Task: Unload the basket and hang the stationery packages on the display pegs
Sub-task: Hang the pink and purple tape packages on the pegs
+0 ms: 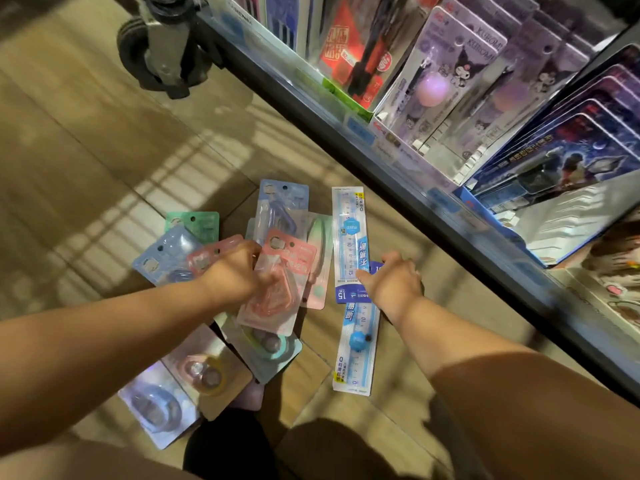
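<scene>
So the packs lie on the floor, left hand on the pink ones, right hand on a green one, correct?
Not quite: the head view shows the right hand on the blue ruler packs, not a green one. The rest holds: all on the floor, left hand on the pink ones.

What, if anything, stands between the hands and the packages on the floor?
Nothing visible. The left hand is on the pink blister package atop the pile, and the right hand is on the ruler packages beside it. Display pegs are not visible, so that path cannot be judged.
</scene>
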### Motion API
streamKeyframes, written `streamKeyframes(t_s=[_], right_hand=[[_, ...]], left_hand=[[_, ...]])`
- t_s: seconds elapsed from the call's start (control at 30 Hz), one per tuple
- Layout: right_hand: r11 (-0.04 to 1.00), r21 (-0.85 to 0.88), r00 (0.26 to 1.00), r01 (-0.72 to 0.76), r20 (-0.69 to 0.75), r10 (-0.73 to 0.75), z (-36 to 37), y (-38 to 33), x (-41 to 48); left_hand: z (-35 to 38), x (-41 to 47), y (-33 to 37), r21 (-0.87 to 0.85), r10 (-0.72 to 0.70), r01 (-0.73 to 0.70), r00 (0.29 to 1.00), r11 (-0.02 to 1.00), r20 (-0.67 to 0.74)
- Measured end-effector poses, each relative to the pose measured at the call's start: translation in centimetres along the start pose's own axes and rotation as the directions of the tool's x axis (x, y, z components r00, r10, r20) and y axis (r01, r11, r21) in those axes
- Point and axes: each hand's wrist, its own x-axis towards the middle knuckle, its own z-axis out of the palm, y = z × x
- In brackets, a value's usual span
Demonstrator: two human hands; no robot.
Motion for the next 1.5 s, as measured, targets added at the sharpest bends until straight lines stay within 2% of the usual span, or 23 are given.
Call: streamKeyframes(t_s=[0.23,0.33,0.47,0.53,0.63,0.73,0.83,0.93,0.97,1.03,1.07,1.1,1.13,1.17,1.23,1.3,1.37,1.43,1.5], right_hand=[[0.999,0.042,1.0,0.004,0.013,-0.004,-0.1,-1.4,-0.5],[0.999,0.016,0.999,0.051,0.003,-0.051,-0.1,-1.8,-0.6],[0.996,-0.009,0.996,0.093,0.013,-0.092,-0.4,-2.0,-0.4],[0.988,0.098,0.992,0.122,0.026,-0.125,-0.6,-1.9,-0.5],[0.908,0.417,0.991,0.048,0.096,-0.096,-0.6,-0.7,-1.4],[0.831,0.554,0.985,0.048,0.112,-0.131,-0.9,1.4,-2.8],[0.737,0.668,0.973,0.099,0.09,-0.212,-1.9,2.7,-3.5],[0.699,0.709,0.917,0.097,0.21,-0.34,-3.2,3.5,-3.7],[0.72,0.687,0.89,0.104,0.26,-0.376,-3.7,3.6,-3.7],[0.791,0.59,0.822,0.164,0.361,-0.44,-4.9,3.3,-3.8],[0.818,0.537,0.785,0.206,0.409,-0.466,-5.4,3.0,-3.7],[0.838,0.496,0.761,0.228,0.446,-0.471,-5.7,2.7,-3.7],[0.844,0.478,0.751,0.242,0.459,-0.475,-5.9,2.3,-3.5],[0.844,0.475,0.766,0.248,0.437,-0.471,-5.8,1.8,-3.6],[0.848,0.48,0.85,0.224,0.329,-0.411,-5.1,1.2,-3.9],[0.796,0.599,0.93,0.089,0.235,-0.281,-3.5,1.3,-3.5],[0.799,0.6,0.986,-0.051,0.156,-0.054,-1.7,2.7,-2.6],[0.898,0.409,0.986,-0.161,0.097,0.132,0.0,3.9,-2.0],[0.952,0.247,0.983,-0.183,0.082,0.167,0.9,4.3,-3.3]], left_hand=[[0.1,-0.1,0.1,0.014,0.029,-0.029,0.999,0.999,-0.033],[0.1,-0.2,-0.1,-0.02,0.005,-0.006,0.999,1.0,-0.042],[0.2,-0.4,-0.1,-0.034,0.06,-0.063,0.995,0.997,-0.073],[0.0,-0.4,-0.2,0.015,0.076,-0.074,0.993,0.997,-0.089],[-0.2,-0.4,-0.3,0.056,0.078,-0.073,0.992,0.996,-0.097],[-0.1,-0.6,-0.5,0.09,0.085,-0.077,0.992,0.993,-0.094],[0.0,-0.7,-0.1,0.149,0.152,-0.136,0.983,0.98,-0.101],[0.0,-0.7,0.4,0.191,0.272,-0.241,0.95,0.952,-0.154],[-0.2,-0.8,0.7,0.193,0.347,-0.312,0.919,0.93,-0.187],[-0.5,-0.2,0.8,0.253,0.537,-0.481,0.804,0.84,-0.254],[-0.5,0.1,0.9,0.315,0.607,-0.532,0.761,0.786,-0.229],[-0.7,0.1,1.4,0.386,0.629,-0.544,0.766,0.745,-0.134],[-0.9,-0.1,1.9,0.457,0.596,-0.528,0.803,0.716,-0.006],[-1.1,-0.2,2.4,0.51,0.502,-0.491,0.855,0.706,0.129],[-0.9,-0.4,2.8,0.499,0.29,-0.43,0.896,0.753,0.335],[-0.6,-0.9,2.5,0.445,0.255,-0.434,0.877,0.783,0.407],[-0.4,-1.0,1.1,0.42,0.264,-0.422,0.885,0.804,0.384],[-0.1,-1.1,-0.4,0.343,0.258,-0.357,0.918,0.869,0.302],[0.2,-1.4,-1.4,0.233,0.235,-0.29,0.943,0.928,0.237]])
